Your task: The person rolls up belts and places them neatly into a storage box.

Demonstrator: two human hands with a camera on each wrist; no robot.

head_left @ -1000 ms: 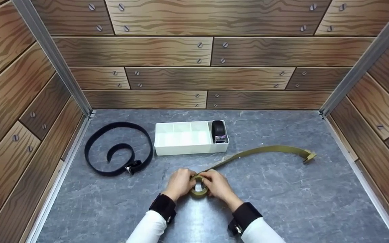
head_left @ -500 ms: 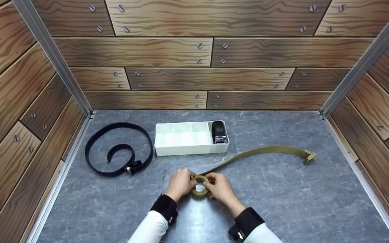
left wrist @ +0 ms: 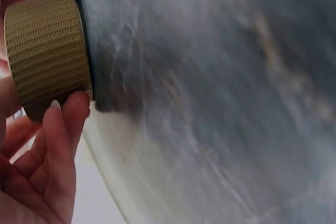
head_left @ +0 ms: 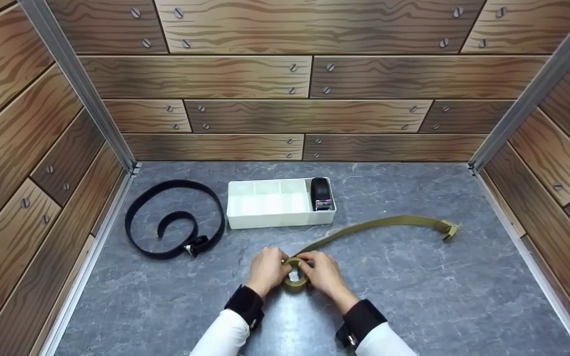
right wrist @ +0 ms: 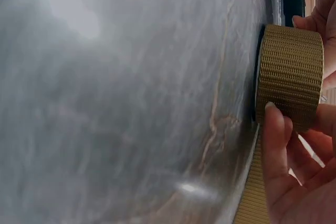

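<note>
A khaki woven webbing belt is partly wound into a roll [head_left: 295, 286] standing on its edge on the grey surface. Its unrolled strap [head_left: 389, 221] curves away to the right and ends in a buckle [head_left: 449, 229]. From the left, my left hand [head_left: 268, 269] pinches the roll, thumb reaching to the inside of the coil. My right hand [head_left: 324, 272] grips the opposite side, thumb also at the coil's opening. Ribbed webbing of the roll [left wrist: 50, 51] fills the space between the fingers in the left wrist view. In the right wrist view, fingertips [right wrist: 274, 116] press its outer face.
Beyond the hands stands a white divided box [head_left: 280, 219], with a coiled black belt [head_left: 320, 190] in its right compartment. Another black belt [head_left: 175, 183] lies loosely curled at the left. Wood-patterned walls [head_left: 305, 116] enclose the surface on three sides.
The buckle end has shifted slightly left over the last half second. Both hands have stayed at the roll with small finger shifts, and the roll has moved slightly right.
</note>
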